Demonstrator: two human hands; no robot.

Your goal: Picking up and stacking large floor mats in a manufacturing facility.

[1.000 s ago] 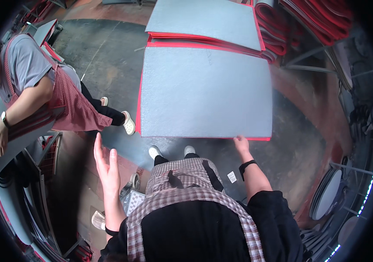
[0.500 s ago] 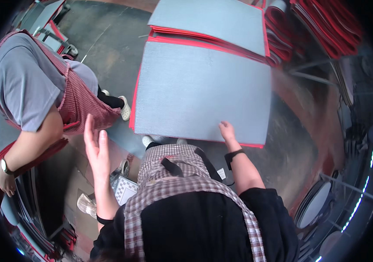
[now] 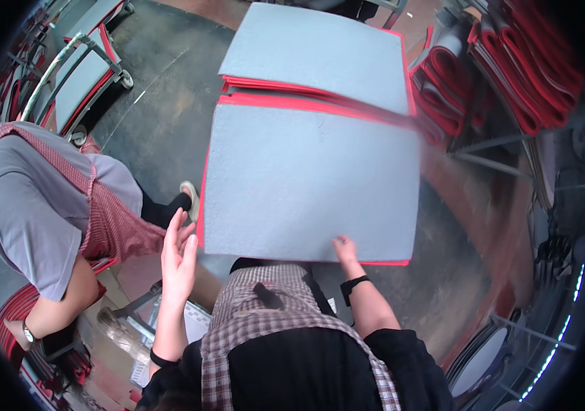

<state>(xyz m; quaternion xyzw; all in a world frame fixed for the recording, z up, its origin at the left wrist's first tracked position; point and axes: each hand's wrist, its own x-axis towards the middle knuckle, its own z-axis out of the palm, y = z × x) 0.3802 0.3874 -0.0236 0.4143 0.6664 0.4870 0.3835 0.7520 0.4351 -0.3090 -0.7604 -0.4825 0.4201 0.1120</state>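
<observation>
In front of me lies a stack of grey sheets (image 3: 306, 178) with red edges. A second stack of red-edged grey sheets (image 3: 316, 55) sits just beyond it, with a gap between. My right hand (image 3: 346, 249) is over the near edge of the closer stack, right of its middle. Its fingers are curled closed; anything inside them is hidden. My left hand (image 3: 179, 267) is raised off the stack's near left corner, fingers stretched out and thumb apart, holding nothing.
A co-worker in a grey shirt (image 3: 25, 198) and red apron bends at my left, one hand by stacked red-edged pieces (image 3: 15, 305). Behind them stands a wheeled cart (image 3: 83, 89). Folded red-edged sheets (image 3: 525, 75) hang at the far right; round grey discs (image 3: 477, 356) stand at lower right.
The view has shifted, so the stacks appear lower. My left hand is nearer the stack's left corner, still open. My right hand has come back to the near edge, still curled.
</observation>
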